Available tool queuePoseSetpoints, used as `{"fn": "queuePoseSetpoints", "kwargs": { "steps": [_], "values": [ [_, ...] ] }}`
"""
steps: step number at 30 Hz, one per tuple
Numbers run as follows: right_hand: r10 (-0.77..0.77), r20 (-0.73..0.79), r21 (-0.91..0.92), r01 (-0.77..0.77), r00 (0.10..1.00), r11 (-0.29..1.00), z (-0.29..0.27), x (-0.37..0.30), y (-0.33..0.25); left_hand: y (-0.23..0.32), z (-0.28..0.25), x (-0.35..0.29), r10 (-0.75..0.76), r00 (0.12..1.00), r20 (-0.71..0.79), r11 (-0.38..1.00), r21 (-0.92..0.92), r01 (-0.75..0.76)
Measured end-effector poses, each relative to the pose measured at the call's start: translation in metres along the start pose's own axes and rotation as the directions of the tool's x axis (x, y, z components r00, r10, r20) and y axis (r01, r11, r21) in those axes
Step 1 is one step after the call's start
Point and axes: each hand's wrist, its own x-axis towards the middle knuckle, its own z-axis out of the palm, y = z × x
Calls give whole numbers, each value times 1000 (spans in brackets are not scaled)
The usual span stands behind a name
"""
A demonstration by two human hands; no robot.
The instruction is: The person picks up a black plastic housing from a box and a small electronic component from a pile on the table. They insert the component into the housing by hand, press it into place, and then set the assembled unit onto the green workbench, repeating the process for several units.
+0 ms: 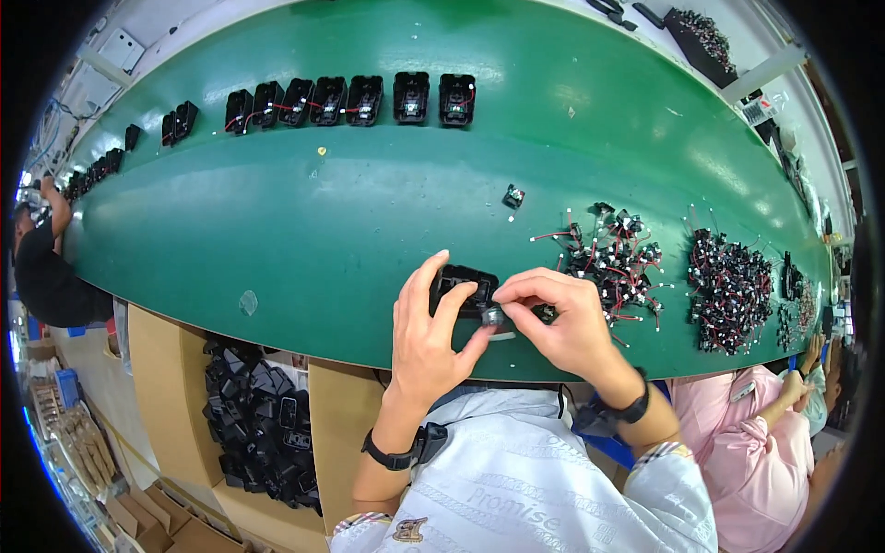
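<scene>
At the near edge of the green table, a black open plastic housing [468, 276] sits between my hands. My left hand [426, 334] grips it, with the fingers along its left side and the thumb at its near end. Thumb and forefinger of my right hand [564, 318] pinch a small grey rounded part [493, 316] over the housing's near right corner. Its exact kind is too small to tell. Partly under my right hand lies a small dark piece [546, 313].
Wired small parts lie in a near pile [613, 258] and a denser pile [730, 290] on the right. Black housings [365, 100] stand in a row at the back. Left of me, a cardboard box [175, 396] holds black housings. A person in pink [747, 442] sits to the right.
</scene>
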Motion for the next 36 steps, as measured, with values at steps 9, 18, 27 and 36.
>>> {"fn": "queuePoseSetpoints", "kwargs": {
  "steps": [9, 18, 27, 36],
  "values": [
    [-114, -35, -180, 106, 993, 978, 14, -8, 8, -9, 7, 4, 83, 996, -16, 996, -34, -84],
    [-61, 105, -368, 96, 993, 925, 7, -9, 7, -9, 6, 3, 68, 998, 1, 987, -148, -67],
    [-120, 24, 49, 119, 992, 992, -10, -14, 3, -14, -4, -4, -2, 1000, -11, 854, -520, -4],
    [-296, 42, 137, 288, 954, 948, -9, -10, -10, -26, -2, -5, 29, 965, 260, 322, -917, 238]
  ]
}}
